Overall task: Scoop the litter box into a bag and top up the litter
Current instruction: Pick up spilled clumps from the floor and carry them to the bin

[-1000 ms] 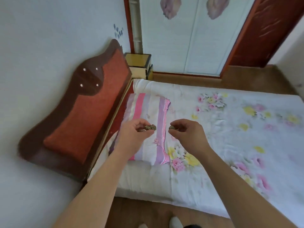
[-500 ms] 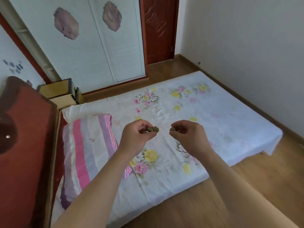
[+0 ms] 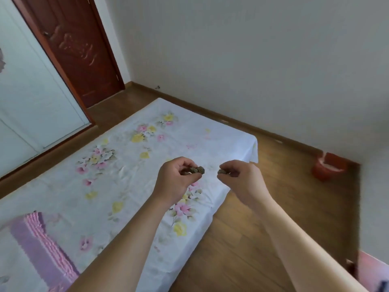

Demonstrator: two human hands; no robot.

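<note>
My left hand [image 3: 174,182] is held out over the foot of the bed, its fingers pinched on a dark brown-grey clump [image 3: 196,170]. My right hand [image 3: 242,178] is level with it, a little to the right, pinching a smaller dark clump [image 3: 221,171]. The two clumps are a short gap apart. A red bin with a white liner [image 3: 327,167] stands on the floor in the far right corner. No litter box or scoop shows in this view.
The bed with a white flowered sheet [image 3: 130,165] fills the left. A pink and purple striped pillow [image 3: 42,245] lies at lower left. Wooden floor [image 3: 273,207] runs along the right to the wall. A dark red door [image 3: 80,49] and a white wardrobe [image 3: 27,98] stand behind.
The view has swung right, from the headboard and pillow to the foot of the bed, the floor and the red bin. Both hands keep the same pinch on the clumps.
</note>
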